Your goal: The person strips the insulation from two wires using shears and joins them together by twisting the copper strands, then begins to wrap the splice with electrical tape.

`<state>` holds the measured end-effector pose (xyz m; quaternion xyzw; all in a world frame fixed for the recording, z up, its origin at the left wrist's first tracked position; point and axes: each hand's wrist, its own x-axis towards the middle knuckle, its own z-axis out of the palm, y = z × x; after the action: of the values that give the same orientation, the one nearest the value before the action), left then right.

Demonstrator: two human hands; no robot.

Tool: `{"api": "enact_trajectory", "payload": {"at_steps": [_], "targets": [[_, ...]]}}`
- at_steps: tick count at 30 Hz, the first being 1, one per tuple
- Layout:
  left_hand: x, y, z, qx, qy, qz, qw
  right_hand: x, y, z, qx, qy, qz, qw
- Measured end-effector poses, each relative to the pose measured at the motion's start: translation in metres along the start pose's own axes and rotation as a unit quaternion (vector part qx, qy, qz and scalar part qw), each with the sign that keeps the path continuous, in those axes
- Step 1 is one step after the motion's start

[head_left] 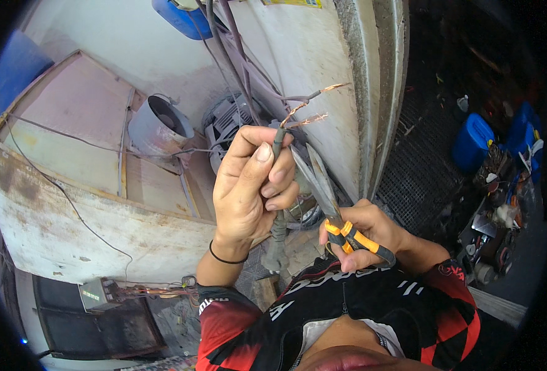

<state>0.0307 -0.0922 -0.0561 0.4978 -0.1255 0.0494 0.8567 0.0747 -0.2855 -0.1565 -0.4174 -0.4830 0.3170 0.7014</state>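
My left hand (245, 179) is raised near the middle, pinching a grey cable (278, 147) between thumb and fingers. Above the fingertips the cable splits into several thin wires whose bare copper strands (310, 119) fan out to the upper right. Lower and to the right, my right hand (375, 227) grips a pair of scissors (322, 185) with black and orange handles. Their long grey blades point up and left, slightly parted, their tips close to my left fingers but below the bare strands. The fingers around the handles are partly hidden.
An electric motor (227, 120) stands behind my left hand, beside a large worn pale casing (94, 216) with a round spout (162, 120). Cables (227, 37) hang from above. At the right are dark mesh flooring (422, 167), blue containers (473, 142) and scattered clutter.
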Motion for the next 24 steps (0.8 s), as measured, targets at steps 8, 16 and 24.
{"api": "enact_trajectory", "payload": {"at_steps": [8, 16, 24], "targets": [[-0.004, -0.008, 0.004, 0.091, 0.028, 0.053, 0.994, -0.002, 0.005, -0.001, -0.143, 0.057, -0.040, 0.987], [0.001, -0.015, -0.004, 0.116, 0.059, 0.090, 0.987, -0.001, 0.006, -0.003, -0.136, 0.044, -0.014, 0.990], [0.000, -0.017, -0.004, 0.038, 0.069, 0.041, 0.996, 0.000, 0.006, 0.001, -0.119, 0.046, 0.016, 0.992]]}}
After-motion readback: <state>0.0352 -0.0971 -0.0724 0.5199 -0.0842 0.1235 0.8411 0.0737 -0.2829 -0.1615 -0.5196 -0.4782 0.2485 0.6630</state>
